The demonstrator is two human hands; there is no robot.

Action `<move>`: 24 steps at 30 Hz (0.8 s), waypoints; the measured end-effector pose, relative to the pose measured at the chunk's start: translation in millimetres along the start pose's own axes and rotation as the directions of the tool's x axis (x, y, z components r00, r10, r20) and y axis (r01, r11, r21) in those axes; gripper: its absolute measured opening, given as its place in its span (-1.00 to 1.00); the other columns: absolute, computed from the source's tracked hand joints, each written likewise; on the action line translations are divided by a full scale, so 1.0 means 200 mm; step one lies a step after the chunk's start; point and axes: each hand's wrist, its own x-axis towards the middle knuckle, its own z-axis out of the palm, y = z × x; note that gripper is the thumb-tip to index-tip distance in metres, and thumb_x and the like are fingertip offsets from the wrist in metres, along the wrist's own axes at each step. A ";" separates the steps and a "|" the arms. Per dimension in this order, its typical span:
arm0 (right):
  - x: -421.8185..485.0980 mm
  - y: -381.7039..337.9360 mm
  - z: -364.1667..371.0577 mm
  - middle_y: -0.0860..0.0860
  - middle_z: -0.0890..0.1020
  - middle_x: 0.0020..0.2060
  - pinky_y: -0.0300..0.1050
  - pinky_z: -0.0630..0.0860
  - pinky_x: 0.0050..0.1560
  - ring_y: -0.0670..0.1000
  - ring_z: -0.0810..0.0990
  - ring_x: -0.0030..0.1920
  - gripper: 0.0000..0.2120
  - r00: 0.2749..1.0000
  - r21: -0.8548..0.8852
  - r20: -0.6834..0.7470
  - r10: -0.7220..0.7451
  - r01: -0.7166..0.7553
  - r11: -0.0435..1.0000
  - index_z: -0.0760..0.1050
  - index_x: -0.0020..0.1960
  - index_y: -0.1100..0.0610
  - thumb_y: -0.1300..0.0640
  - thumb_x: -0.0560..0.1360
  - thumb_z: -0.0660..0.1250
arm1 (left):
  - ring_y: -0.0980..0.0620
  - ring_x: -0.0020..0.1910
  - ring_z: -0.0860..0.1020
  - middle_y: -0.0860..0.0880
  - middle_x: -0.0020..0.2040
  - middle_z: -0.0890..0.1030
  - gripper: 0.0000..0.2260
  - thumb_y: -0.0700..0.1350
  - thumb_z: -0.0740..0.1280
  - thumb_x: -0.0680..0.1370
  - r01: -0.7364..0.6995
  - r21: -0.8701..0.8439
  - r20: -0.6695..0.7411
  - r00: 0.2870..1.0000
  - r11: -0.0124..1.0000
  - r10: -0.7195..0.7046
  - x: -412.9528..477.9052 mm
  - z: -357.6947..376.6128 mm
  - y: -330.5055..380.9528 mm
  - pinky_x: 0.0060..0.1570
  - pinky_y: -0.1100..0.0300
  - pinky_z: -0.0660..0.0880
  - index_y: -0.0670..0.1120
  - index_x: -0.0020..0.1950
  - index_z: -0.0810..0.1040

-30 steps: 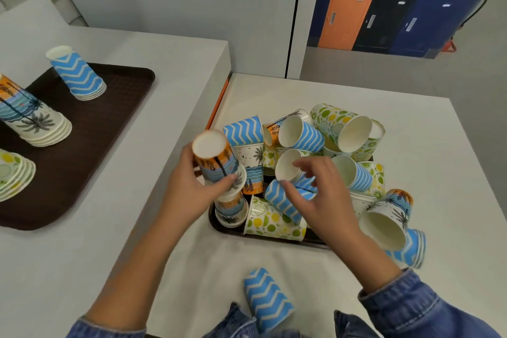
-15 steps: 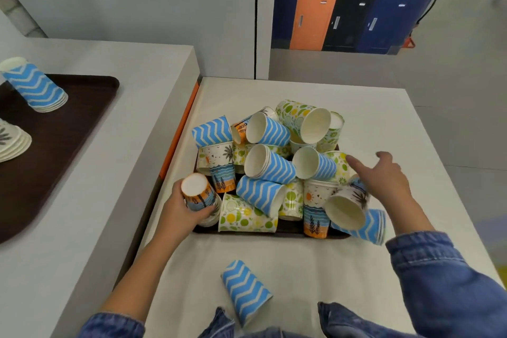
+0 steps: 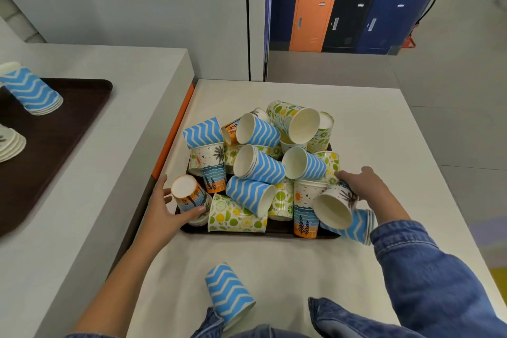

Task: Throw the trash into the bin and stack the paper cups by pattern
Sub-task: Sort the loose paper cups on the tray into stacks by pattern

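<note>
A heap of paper cups in blue chevron, lemon and beach palm patterns fills a dark tray (image 3: 277, 231) on the white table. My left hand (image 3: 162, 210) grips an upside-down beach palm cup stack (image 3: 189, 195) at the tray's left front corner. My right hand (image 3: 365, 186) holds a beach palm cup (image 3: 336, 204) lying on its side at the tray's right edge, its mouth facing me. Under that cup lies a blue chevron stack (image 3: 354, 225).
A lone blue chevron cup (image 3: 229, 293) lies on the table near me. On the left counter a brown tray (image 3: 55, 134) carries an upturned blue chevron stack (image 3: 30, 89) and a white-rimmed stack (image 3: 9, 143). Lockers stand behind. No bin in view.
My left hand lowered the beach palm stack to the tray's left corner. My right hand moved from the heap's middle to the right edge and took hold of the sideways beach palm cup.
</note>
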 end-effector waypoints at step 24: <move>-0.86 -0.81 0.36 0.01 0.51 0.07 -0.14 0.53 0.11 -0.04 0.56 0.04 -0.40 0.654 0.622 -0.165 -0.739 0.650 0.437 0.29 0.41 -0.02 -0.05 0.44 0.43 | 0.07 -0.11 0.51 -0.01 -0.05 0.56 -0.87 -0.11 0.44 0.45 0.104 0.031 -0.204 0.974 0.994 -0.096 -0.39 -0.09 -0.04 -0.22 0.34 0.38 0.04 -0.04 0.57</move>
